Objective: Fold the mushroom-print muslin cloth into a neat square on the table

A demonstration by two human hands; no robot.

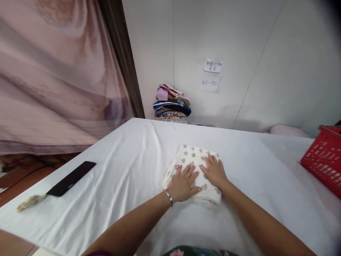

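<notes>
A folded white cloth (197,156) printed with small grey, green and red mushroom shapes lies flat on the white-covered table in front of me. My left hand (183,184) rests palm down on its left half, fingers spread, with a bracelet at the wrist. On the right half, my right hand (214,172) also presses flat, its fingers stretched out and slightly apart. Layered folds show along the cloth's near edge and left side. Neither hand grips anything.
A dark phone-like slab (71,179) with a pale tassel (31,202) lies at the table's left. The red plastic basket (323,160) stands on the right. Folded fabrics (172,103) are stacked beyond the far edge, by the wall. Pink curtain (58,78) hangs left.
</notes>
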